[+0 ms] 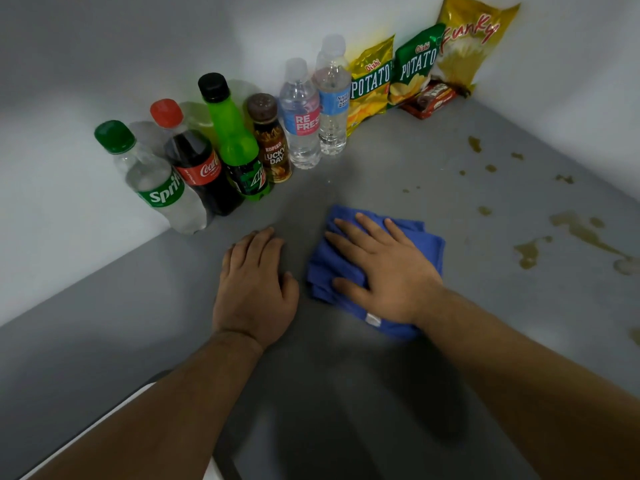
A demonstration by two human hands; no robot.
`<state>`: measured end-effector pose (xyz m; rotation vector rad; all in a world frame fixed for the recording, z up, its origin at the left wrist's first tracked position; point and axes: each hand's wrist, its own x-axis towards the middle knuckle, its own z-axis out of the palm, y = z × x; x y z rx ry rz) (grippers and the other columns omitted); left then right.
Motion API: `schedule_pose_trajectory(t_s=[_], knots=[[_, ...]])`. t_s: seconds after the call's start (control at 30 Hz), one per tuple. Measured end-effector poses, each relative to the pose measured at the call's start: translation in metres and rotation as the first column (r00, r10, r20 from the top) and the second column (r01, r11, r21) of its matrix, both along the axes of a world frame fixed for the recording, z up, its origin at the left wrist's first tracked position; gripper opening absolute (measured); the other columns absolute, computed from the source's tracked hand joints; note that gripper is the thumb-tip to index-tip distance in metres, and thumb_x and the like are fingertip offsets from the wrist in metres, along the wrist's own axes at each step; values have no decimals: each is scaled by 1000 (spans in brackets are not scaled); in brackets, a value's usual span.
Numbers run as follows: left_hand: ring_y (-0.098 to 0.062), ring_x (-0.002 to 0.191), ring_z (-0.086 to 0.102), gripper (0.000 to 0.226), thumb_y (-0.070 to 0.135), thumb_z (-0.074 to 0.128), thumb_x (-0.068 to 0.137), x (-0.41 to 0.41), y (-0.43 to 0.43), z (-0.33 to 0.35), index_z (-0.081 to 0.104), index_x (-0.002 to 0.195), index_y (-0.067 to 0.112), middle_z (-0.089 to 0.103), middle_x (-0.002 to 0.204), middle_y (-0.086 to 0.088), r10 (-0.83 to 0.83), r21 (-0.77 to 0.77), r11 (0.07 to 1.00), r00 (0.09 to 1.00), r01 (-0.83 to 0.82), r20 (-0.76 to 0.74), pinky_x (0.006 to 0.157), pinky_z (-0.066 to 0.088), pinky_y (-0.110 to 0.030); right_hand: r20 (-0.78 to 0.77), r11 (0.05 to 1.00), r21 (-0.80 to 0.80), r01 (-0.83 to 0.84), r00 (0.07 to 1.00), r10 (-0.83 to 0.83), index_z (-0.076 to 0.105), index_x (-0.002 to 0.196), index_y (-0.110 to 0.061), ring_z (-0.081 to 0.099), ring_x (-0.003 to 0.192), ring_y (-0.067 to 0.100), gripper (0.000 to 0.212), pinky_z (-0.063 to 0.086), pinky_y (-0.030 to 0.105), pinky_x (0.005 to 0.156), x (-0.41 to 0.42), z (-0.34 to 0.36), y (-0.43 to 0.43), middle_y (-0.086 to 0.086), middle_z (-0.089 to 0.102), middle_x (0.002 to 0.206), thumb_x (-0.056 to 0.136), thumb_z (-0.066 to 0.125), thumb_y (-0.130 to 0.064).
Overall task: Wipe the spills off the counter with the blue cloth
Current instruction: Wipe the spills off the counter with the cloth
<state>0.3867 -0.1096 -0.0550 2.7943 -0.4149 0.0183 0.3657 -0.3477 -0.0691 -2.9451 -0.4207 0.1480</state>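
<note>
A folded blue cloth (429, 245) lies on the grey counter (346, 375) near the middle. My right hand (384, 268) rests flat on top of it, fingers spread, pressing it down. My left hand (254, 285) lies palm down on the bare counter just left of the cloth, holding nothing. Yellowish-brown spills (581, 230) spot the counter to the right of the cloth, with smaller drops (475, 143) farther back along the right wall.
Several drink bottles (207, 161) stand in a row along the back wall, from a Sprite at the left to two water bottles (313, 112). Chip bags (415, 64) and a small red box (429, 100) fill the back right corner. A white edge (104, 427) shows at the lower left.
</note>
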Motion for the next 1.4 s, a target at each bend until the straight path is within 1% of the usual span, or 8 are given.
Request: schedule_pose_trajectory(t_s=[0.13, 0.3, 0.43, 0.57, 0.67, 0.87, 1.17, 1.4], knots=[[-31, 147, 38, 53, 30, 53, 95, 0, 0, 0, 51, 145, 11, 45, 158, -8, -7, -3, 1000, 1000, 7, 2, 123, 32, -54, -25, 992, -33, 120, 992, -120, 14, 166, -39, 6, 162, 22, 85, 3, 54, 129, 7, 1, -42, -10, 13, 175, 93, 22, -82], [-29, 147, 36, 53, 29, 55, 96, 0, 0, -1, 49, 146, 13, 42, 160, -6, -5, 16, 1000, 1000, 5, -10, 124, 30, -53, -28, 953, -39, 299, 953, -300, 12, 166, -33, 1, 161, 30, 82, 0, 62, 127, 54, 2, -4, -4, 7, 176, 97, 26, -74], [-30, 146, 38, 54, 26, 58, 95, 0, 0, 1, 50, 146, 12, 44, 159, -7, -11, 7, 1000, 1000, 11, -7, 124, 30, -52, -16, 975, -43, 216, 976, -217, 14, 167, -31, 1, 161, 29, 79, 1, 59, 128, 32, 3, 26, -4, 9, 176, 99, 24, -69], [-32, 145, 39, 52, 25, 58, 94, -1, -2, 3, 51, 144, 12, 45, 158, -7, -10, -5, 1000, 1000, 10, -9, 123, 32, -52, -2, 997, 23, 78, 997, -78, 24, 165, -32, 9, 161, 27, 81, 6, 57, 129, -29, 0, 3, -5, 20, 174, 95, 30, -70], [-30, 146, 39, 52, 26, 57, 94, -1, -1, 4, 50, 145, 13, 45, 158, -6, -14, -11, 1000, 1000, 14, -8, 123, 31, -53, 3, 991, -20, 132, 991, -132, 24, 165, -34, 13, 161, 25, 84, 12, 58, 128, -48, -2, -39, -7, 21, 173, 93, 30, -76], [-32, 145, 39, 54, 25, 58, 94, -3, -2, 5, 49, 146, 14, 45, 158, -6, 0, -8, 1000, 1000, 0, -15, 123, 32, -52, -21, 948, -26, 318, 948, -318, 12, 167, -34, 2, 162, 30, 90, 1, 61, 127, -18, 0, -28, -5, 9, 176, 91, 21, -82], [-41, 137, 47, 59, 32, 45, 87, -18, -12, 10, 54, 141, 8, 53, 150, -17, -23, 14, 1000, 1000, 23, 18, 121, 31, -56, -18, 987, 70, 141, 990, -141, 21, 166, -32, 2, 162, 24, 81, 0, 54, 129, -156, -4, -10, -6, 15, 175, 97, 35, -72], [-40, 132, 51, 57, 41, 52, 89, -61, -38, 21, 58, 134, 7, 56, 146, -16, -169, -18, 985, 986, 169, 13, 116, 36, -58, -40, 957, -2, 289, 957, -289, 13, 166, -37, 1, 162, 20, 80, 8, 56, 129, -197, -1, -87, -11, 11, 175, 98, 29, -76]])
